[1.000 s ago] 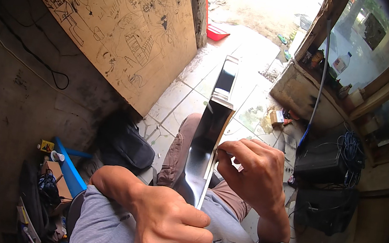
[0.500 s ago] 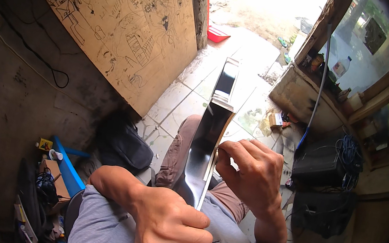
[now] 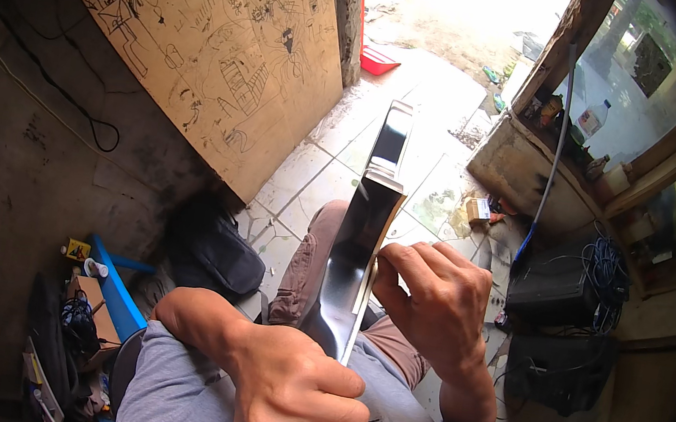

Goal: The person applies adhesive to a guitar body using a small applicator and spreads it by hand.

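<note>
A long, narrow, glossy dark piece (image 3: 358,231) stretches away from me above my lap. It has a stepped far section, a curved near part and a pale strip along its right side; its exact kind I cannot make out. My left hand (image 3: 300,398) is closed in a fist at its near end, which the fingers hide. On the right side, about midway along, my right hand (image 3: 433,296) is closed in a pinch, thumb and forefinger touching the edge. Whether something small sits between those fingertips is too small to tell.
A board with drawings (image 3: 206,48) leans at the left, a black bag (image 3: 217,255) below it. A blue frame (image 3: 115,284) stands beside me. A red dustpan (image 3: 377,61) lies by the doorway. Black boxes with coiled cable (image 3: 604,267) sit at the right.
The far end of the dark piece has shifted very slightly to the left. Both hands keep nearly the same place and grip.
</note>
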{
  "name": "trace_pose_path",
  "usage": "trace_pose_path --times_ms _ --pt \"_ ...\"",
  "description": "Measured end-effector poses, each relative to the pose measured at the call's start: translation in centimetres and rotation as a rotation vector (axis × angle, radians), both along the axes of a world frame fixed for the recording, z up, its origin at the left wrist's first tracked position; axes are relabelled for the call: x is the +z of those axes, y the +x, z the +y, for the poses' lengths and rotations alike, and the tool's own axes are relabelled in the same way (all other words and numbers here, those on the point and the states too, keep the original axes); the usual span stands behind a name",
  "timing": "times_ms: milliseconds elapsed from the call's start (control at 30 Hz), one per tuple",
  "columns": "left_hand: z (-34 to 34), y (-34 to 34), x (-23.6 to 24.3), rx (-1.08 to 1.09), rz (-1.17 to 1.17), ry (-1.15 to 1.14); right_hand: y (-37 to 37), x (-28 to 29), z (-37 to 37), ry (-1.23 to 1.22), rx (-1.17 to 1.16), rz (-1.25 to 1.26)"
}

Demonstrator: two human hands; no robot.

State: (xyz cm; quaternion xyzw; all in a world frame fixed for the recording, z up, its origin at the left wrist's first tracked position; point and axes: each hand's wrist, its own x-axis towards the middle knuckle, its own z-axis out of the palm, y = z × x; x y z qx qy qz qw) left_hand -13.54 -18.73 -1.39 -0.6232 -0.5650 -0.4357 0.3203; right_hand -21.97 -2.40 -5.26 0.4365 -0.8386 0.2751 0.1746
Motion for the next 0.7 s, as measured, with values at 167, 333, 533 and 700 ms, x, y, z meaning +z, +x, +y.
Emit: trace_pose_path --times_ms 167,333,533,700 --pt "0.02 0.03 -0.03 -0.006 -0.002 -0.002 -0.10 -0.01 -0.04 -0.006 0.007 0.006" --pt "0.02 0.03 0.02 -0.016 -0.011 -0.001 -0.17 0.12 -0.07 0.005 -0.005 0.029" --pt "0.00 0.08 0.03 -0.015 -0.009 0.000 -0.52 -0.12 -0.27 -0.006 -0.021 0.081" --pt "-0.02 0.18 0.07 -0.016 -0.021 0.003 -0.79 -0.18 -0.54 -0.014 -0.045 0.123"
